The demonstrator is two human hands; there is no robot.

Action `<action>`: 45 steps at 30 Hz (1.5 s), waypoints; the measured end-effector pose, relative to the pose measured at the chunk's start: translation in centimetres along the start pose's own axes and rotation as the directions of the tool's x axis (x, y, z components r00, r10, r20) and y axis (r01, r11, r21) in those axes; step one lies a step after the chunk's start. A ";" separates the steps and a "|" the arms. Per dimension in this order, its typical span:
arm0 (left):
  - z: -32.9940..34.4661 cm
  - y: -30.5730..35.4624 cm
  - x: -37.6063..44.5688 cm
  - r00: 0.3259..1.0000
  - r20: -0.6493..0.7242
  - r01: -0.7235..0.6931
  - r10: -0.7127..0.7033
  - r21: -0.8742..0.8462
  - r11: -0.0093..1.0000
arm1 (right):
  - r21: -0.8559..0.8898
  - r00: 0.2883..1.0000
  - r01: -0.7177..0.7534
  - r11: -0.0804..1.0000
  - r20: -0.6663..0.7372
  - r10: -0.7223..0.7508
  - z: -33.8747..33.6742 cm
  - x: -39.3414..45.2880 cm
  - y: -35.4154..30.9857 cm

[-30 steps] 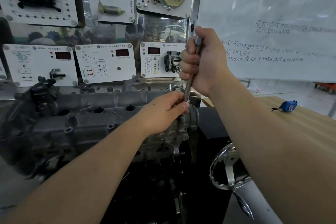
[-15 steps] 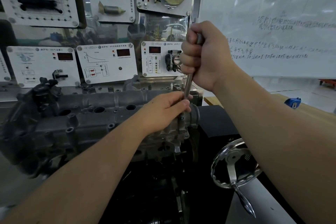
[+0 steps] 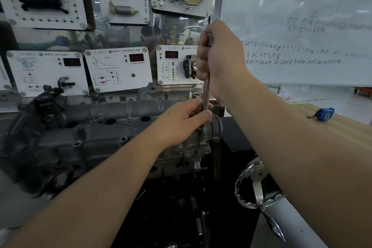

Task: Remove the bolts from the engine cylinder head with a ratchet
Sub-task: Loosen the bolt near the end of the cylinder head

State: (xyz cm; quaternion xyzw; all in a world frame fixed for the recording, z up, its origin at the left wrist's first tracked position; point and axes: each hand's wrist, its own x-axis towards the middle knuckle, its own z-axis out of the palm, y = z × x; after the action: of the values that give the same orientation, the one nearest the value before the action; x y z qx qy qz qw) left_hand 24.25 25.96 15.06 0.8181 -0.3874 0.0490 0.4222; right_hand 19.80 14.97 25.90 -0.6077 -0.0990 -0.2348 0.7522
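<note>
A grey cast engine cylinder head (image 3: 96, 127) lies across the stand in front of me, its top dotted with bolt holes. A slim steel ratchet (image 3: 205, 94) stands almost upright on the head's right end. My right hand (image 3: 219, 60) grips its upper handle in a fist. My left hand (image 3: 185, 121) pinches the shaft's lower end just above the socket, which sits on a bolt (image 3: 203, 129) at the head's right end. The bolt itself is mostly hidden by the socket and my fingers.
White training panels (image 3: 118, 70) with red displays stand behind the engine. A whiteboard (image 3: 302, 26) fills the upper right. A chrome handwheel (image 3: 257, 185) with a crank handle juts out at lower right. A blue tape measure (image 3: 324, 113) lies on the wooden table (image 3: 352, 131).
My right hand has shifted slightly along the ratchet handle while the tool stays nearly upright; my left hand keeps its hold at the socket end. The view has tilted a little.
</note>
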 end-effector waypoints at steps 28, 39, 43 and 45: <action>0.3 -0.3 -0.1 0.998 -0.070 -0.001 0.003 0.033 0.999 | 0.034 0.986 -0.043 0.998 0.163 0.037 -0.8 -0.1 0.3; 0.1 -0.5 -0.1 0.999 -0.025 -0.033 0.034 0.036 0.999 | 0.126 0.959 -0.052 0.991 0.284 0.014 -1.5 0.1 -0.2; -0.1 -0.4 0.1 0.997 -0.043 -0.054 0.059 0.102 0.993 | 0.107 0.966 -0.033 0.994 0.259 0.004 -1.5 -0.4 0.0; 0.1 -0.3 0.2 0.996 -0.075 -0.039 0.047 0.099 0.994 | -0.024 0.994 0.053 0.998 0.097 -0.050 -0.5 -0.6 0.2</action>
State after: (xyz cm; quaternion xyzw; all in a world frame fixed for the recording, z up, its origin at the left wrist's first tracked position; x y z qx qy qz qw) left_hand 24.58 25.93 14.86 0.8267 -0.3855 0.1085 0.3952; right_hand 19.33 14.63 25.35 -0.6256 -0.1476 -0.2257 0.7320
